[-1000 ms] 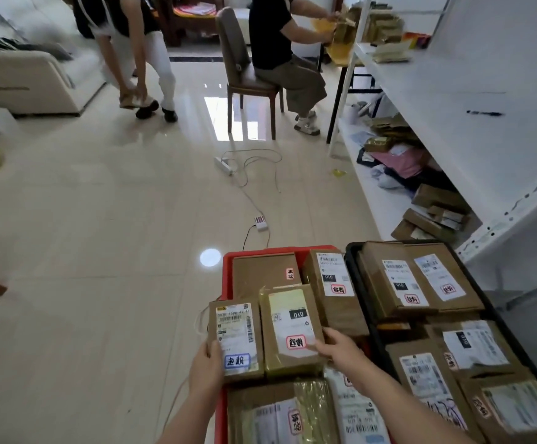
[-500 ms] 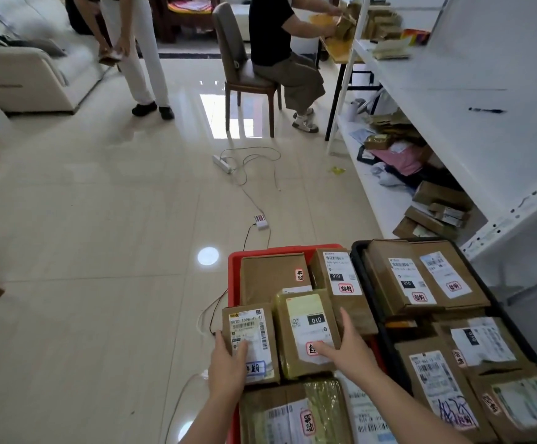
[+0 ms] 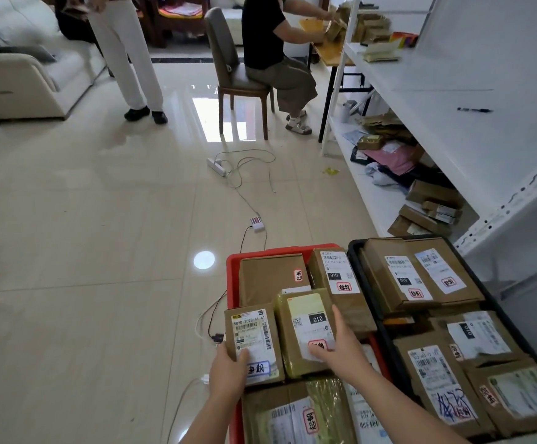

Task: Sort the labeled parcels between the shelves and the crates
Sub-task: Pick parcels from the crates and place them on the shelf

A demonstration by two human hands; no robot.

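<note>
parcels [image 3: 254, 342] closer now; red crate [image 3: 232, 283] mostly hidden beneath, front cut off

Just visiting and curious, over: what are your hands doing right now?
Left hand grips small brown blue-stickered parcel. Right hand grips taped red-stickered parcel. Both above the red plastic crate. Nothing in the way.

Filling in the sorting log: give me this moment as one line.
left hand: grips blue-stickered parcel | right hand: holds red-stickered parcel | both over red crate
</note>
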